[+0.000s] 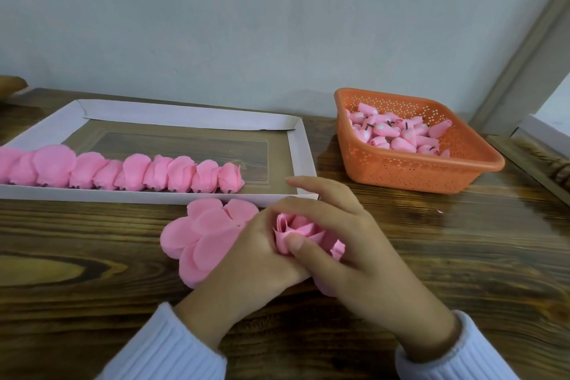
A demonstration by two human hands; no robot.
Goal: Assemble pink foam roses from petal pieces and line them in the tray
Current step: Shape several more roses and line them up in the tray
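Pinching half-rolled pink foam rose (297, 230) | left hand (256, 256), right hand (354, 250): fingers curled round it | flat round petal pieces (197, 237) alongside

Left sleeve (166, 348): your pale white knit, ribbed lengthwise.
Right sleeve (444, 358): your matching ribbed knit.
Left hand (253, 259), right hand (354, 250): both bare.

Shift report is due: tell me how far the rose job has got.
Done: one row of finished roses lines the tray at its near side. In hand: the left hand and right hand grip one rose. Left: petal pieces on the table, many buds in the orange basket, most of the tray bare.
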